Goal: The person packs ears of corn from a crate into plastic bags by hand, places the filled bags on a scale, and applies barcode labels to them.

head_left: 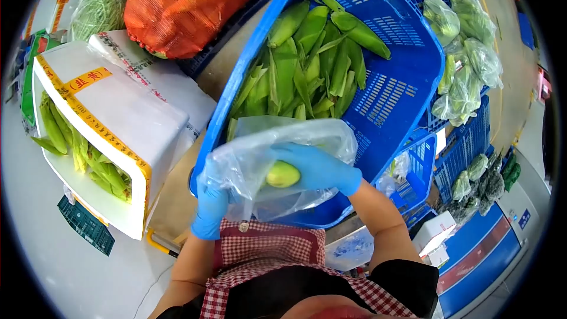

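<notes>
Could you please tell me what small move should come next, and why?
Probably ease the corn ear further into the clear bag: the right hand holds the ear amid the plastic, while the left hand grips the bag's side.

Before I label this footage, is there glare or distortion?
Head view: fisheye distortion bows the outer scene, leaving black corners; head view: whitish glare streaks the clear plastic bag, whose film veils part of the blue-gloved left hand.
</notes>
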The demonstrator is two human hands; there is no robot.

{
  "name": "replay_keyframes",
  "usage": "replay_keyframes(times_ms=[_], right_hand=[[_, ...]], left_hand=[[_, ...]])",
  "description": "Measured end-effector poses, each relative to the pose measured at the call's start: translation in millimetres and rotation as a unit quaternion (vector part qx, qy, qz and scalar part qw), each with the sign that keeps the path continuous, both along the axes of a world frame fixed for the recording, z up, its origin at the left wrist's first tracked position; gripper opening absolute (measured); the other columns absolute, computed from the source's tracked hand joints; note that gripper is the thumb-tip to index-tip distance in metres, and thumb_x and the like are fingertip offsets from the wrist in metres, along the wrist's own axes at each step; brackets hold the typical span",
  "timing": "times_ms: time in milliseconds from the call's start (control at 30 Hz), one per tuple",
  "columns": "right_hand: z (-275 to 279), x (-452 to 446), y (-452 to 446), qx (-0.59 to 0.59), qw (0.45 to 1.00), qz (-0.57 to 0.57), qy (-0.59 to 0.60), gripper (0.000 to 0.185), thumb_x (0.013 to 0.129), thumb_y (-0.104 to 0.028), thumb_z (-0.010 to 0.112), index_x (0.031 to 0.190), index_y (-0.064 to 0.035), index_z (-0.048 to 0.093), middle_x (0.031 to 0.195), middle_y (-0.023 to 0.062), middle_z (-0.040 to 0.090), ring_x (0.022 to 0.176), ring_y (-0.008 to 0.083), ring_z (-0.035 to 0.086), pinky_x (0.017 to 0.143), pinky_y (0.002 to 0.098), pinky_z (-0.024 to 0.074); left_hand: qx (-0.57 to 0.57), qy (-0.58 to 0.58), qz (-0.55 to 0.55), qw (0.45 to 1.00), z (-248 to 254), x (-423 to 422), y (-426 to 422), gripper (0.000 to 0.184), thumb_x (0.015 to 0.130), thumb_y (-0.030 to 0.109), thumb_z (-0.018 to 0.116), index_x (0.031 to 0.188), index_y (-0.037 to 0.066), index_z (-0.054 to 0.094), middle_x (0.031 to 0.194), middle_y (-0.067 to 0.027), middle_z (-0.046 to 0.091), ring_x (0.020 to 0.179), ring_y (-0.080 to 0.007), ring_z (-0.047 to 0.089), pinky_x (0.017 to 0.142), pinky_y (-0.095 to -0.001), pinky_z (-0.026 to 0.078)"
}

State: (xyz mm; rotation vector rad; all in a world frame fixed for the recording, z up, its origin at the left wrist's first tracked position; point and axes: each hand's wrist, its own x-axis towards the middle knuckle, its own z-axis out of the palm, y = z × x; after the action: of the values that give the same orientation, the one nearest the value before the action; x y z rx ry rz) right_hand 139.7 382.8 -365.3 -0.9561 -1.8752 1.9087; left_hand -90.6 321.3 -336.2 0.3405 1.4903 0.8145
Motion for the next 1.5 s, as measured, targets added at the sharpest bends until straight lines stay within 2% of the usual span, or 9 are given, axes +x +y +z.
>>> replay_keyframes(times_ms=[133,267,367,533,733,1000,1367,1433,1500], right_hand=[[-63,8,56,-0.359,0.902,-0.158,0.179,0.038,0.075,-0.017,0.064,0.108,-0.0001,0.056,0.099,0.0144,0.062,0.086,0.0218,0.061,0.077,0.0327,0.0497],[-216,-22,98,-0.182,0.873,-0.208,-0.401,0.045,0.081,-0.038,0.054,0.102,0.0012,0.059,0.098,0.0187,0.061,0.083,0.0334,0.06,0.074,0.0392,0.0484],[-326,-41,64,-0.114,0.885,-0.248,-0.377,0.052,0.076,-0.048,0.055,0.104,-0.0044,0.06,0.11,0.0203,0.057,0.099,0.0373,0.054,0.085,0.0394,0.0431],[-242,-46,68,-0.234,0.842,-0.297,-0.386,0.066,0.071,-0.05,0.062,0.113,-0.0001,0.054,0.115,0.0188,0.055,0.103,0.0326,0.054,0.084,0.0384,0.0436],[-93,6,56,-0.477,0.669,-0.522,0.232,0.063,0.079,-0.042,0.057,0.128,-0.0072,0.039,0.123,0.0127,0.048,0.105,0.028,0.051,0.09,0.041,0.0419],[-8,41,-58,-0.295,0.928,-0.214,0.075,0.062,0.072,-0.015,0.067,0.127,-0.0048,0.041,0.124,0.0109,0.048,0.111,0.0228,0.048,0.097,0.0356,0.0362],[-24,21,-43,0.036,0.946,0.12,-0.3,0.05,0.066,-0.026,0.067,0.111,-0.0084,0.056,0.098,0.017,0.061,0.085,0.0291,0.06,0.077,0.031,0.0464],[-20,20,30,-0.208,0.924,0.2,-0.25,0.036,0.071,-0.02,0.065,0.104,-0.0045,0.062,0.094,0.0113,0.064,0.086,0.0163,0.061,0.076,0.03,0.0472],[-47,6,86,-0.264,0.942,-0.184,-0.1,0.024,0.079,-0.017,0.054,0.089,0.0021,0.066,0.08,0.0111,0.065,0.075,0.0141,0.061,0.066,0.027,0.049]], left_hand=[[-0.027,-0.032,0.011,0.999,3,-3,-6,0.04,0.096,0.032,0.034,0.112,-0.001,0.052,0.091,-0.0043,0.06,0.077,-0.0103,0.056,0.068,-0.0227,0.047],[-0.069,-0.021,-0.013,0.997,4,-3,-11,0.039,0.096,0.031,0.035,0.11,0.0,0.053,0.089,-0.0031,0.059,0.075,-0.0099,0.056,0.067,-0.0217,0.047],[-0.045,-0.004,-0.076,0.996,-3,-12,-25,0.038,0.096,0.031,0.036,0.107,0.0,0.055,0.086,-0.0027,0.059,0.071,-0.0096,0.056,0.064,-0.0211,0.047],[-0.006,0.023,-0.088,0.996,-15,-18,-38,0.04,0.096,0.032,0.035,0.104,-0.001,0.057,0.082,-0.0017,0.059,0.067,-0.0067,0.052,0.058,-0.0193,0.043],[-0.051,-0.077,-0.003,0.996,-9,-22,-34,0.039,0.096,0.032,0.036,0.106,0.0,0.055,0.089,-0.0033,0.059,0.076,-0.0084,0.054,0.066,-0.0214,0.045],[0.0,-0.088,0.029,0.996,-10,-19,-21,0.03,0.093,0.026,0.041,0.113,0.004,0.05,0.098,-0.0028,0.057,0.085,-0.0097,0.054,0.072,-0.0222,0.046],[-0.072,-0.13,0.054,0.987,-24,-28,-33,0.032,0.095,0.027,0.039,0.114,0.003,0.049,0.104,-0.0058,0.056,0.091,-0.0128,0.054,0.077,-0.0262,0.047],[-0.09,-0.125,0.062,0.986,-23,-31,-31,0.034,0.094,0.029,0.04,0.114,0.003,0.048,0.102,-0.0068,0.057,0.09,-0.0131,0.055,0.078,-0.0266,0.047],[-0.089,-0.081,0.051,0.991,-27,-25,-35,0.034,0.094,0.03,0.04,0.112,0.002,0.049,0.093,-0.0067,0.059,0.079,-0.0123,0.056,0.069,-0.0247,0.048]])
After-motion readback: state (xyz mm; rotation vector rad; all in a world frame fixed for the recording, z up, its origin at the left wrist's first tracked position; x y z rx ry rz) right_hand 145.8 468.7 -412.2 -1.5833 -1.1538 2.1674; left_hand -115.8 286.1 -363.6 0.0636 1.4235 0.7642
